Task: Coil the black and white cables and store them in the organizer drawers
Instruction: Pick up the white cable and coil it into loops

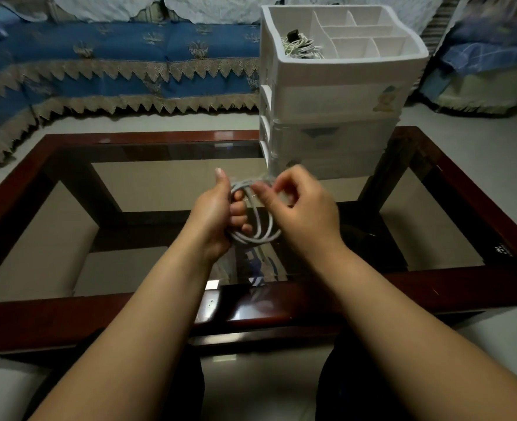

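Right now my left hand [213, 217] has its grip curled round the white cable [255, 220], thumb pointing up to twelve o'clock and the fingers tucked through the coil, whose loops hang down toward six o'clock between my two hands. My right hand [303, 211] sits just at three o'clock of the coil, fingers bent, pinching a strand near the top of the loops; motion blur there hides exactly how the fingertips meet. Both hands hang above the glass of the bench [148, 186], not touching it. Out at one o'clock from the hands, on the far right part of the bench, stands the white organizer [339, 95], with its drawers stacked one above another and pushed in. Its open top tray is split into compartments, and the large left one holds a coiled cable bundle [301, 45] with a black piece on top. Beyond the bench, from nine round to twelve o'clock, runs a sofa under a blue cover [114, 59] with a zigzag lace edge. At six o'clock my knees show under the near rim of the bench.
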`<action>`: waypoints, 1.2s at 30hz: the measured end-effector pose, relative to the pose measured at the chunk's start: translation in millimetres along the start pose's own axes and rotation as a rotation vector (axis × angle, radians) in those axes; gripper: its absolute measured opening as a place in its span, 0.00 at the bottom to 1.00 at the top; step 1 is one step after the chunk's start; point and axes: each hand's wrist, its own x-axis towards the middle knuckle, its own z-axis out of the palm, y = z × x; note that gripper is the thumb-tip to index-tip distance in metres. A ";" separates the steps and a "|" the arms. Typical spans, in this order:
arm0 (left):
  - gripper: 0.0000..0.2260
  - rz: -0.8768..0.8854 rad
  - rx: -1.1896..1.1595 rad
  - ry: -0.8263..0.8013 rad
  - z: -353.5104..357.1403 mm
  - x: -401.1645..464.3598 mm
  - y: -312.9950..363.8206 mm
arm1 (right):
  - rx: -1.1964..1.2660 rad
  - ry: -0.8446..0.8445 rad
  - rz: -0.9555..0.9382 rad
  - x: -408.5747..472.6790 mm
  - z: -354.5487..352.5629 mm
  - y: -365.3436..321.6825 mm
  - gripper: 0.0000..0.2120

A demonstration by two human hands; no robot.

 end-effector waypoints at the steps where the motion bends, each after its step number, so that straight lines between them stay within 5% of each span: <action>1: 0.27 -0.067 0.070 -0.055 -1.1 -1.6 1.8 | -0.025 0.094 -0.094 1.7 -2.1 2.3 0.18; 2: 0.28 -0.122 0.135 -0.101 -1.8 -2.7 2.2 | -0.090 0.094 -0.149 3.2 -2.3 5.9 0.20; 4: 0.30 -0.167 0.235 -0.138 -1.1 -4.4 0.8 | -0.146 -0.173 -0.103 6.4 3.2 14.5 0.23; 7: 0.32 -0.156 0.393 -0.108 0.9 -2.4 -1.2 | 0.161 -0.521 0.186 9.5 10.4 22.7 0.24; 12: 0.29 -0.043 0.531 0.040 -4.0 8.0 -5.1 | 0.201 -0.379 0.263 16.9 24.2 32.3 0.16; 26: 0.21 -0.161 0.201 -0.089 -18.7 15.5 6.6 | 0.290 -0.227 0.205 36.2 48.0 41.3 0.11; 31: 0.18 -0.071 0.316 0.018 -20.6 21.4 15.4 | 0.937 -0.376 0.677 55.2 53.5 43.5 0.22; 34: 0.19 -0.048 0.384 0.092 -23.3 23.0 17.4 | 0.642 -0.393 0.659 62.6 66.4 62.5 0.14; 36: 0.19 -0.033 0.413 0.133 -26.7 23.9 20.5 | 0.208 -0.482 0.495 66.7 72.5 78.6 0.20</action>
